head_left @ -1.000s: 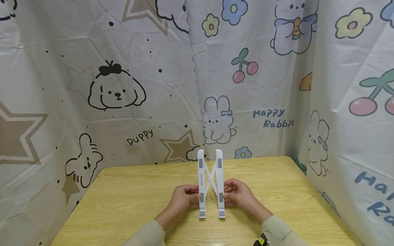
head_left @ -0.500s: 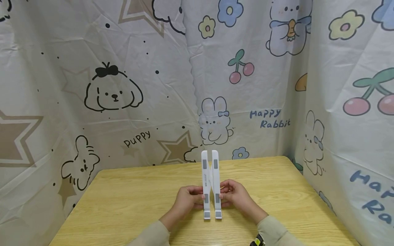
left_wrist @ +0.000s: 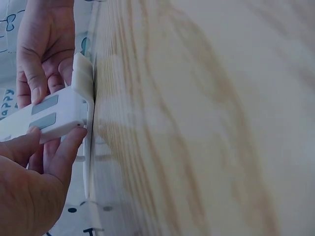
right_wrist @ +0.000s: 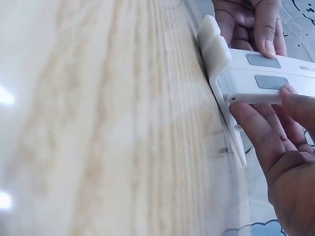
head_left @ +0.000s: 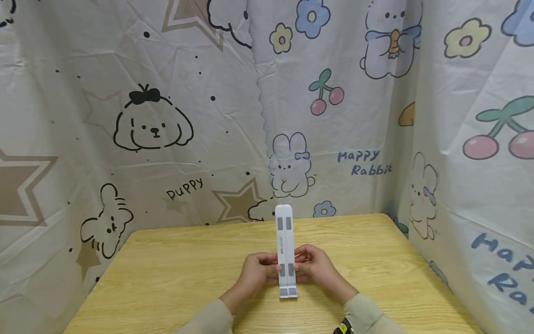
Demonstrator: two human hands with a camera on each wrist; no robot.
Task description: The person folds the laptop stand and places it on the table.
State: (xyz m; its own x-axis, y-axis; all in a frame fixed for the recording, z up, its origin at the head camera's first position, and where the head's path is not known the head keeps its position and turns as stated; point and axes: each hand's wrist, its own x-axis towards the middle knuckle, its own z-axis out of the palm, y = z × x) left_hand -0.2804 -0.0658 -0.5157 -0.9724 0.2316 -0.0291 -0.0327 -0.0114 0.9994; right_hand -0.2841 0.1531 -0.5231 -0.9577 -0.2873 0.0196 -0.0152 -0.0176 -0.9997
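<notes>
A white folding laptop stand (head_left: pixel 285 250) with grey rubber pads stands upright at the middle of the table, folded together so its two long bars lie side by side. My left hand (head_left: pixel 254 272) pinches the left bar low down, thumb on the front face and fingers behind. From the other side my right hand (head_left: pixel 320 268) grips the right bar at the same height. Both wrist views show the stand (left_wrist: pixel 61 110) (right_wrist: pixel 241 69) between the two hands, its hooked lip close to the tabletop. The crossed struts behind the bars are hidden.
The light wooden table (head_left: pixel 175 264) reaches back to a printed curtain (head_left: pixel 233 139) with cartoon animals, which hangs behind it and along both sides. A black and yellow band (head_left: pixel 345 326) shows at the right sleeve.
Both hands have come closer together, pushing the laptop stand's two bars inward. The wide gap with the X-shaped struts has closed, and the bars now meet.
</notes>
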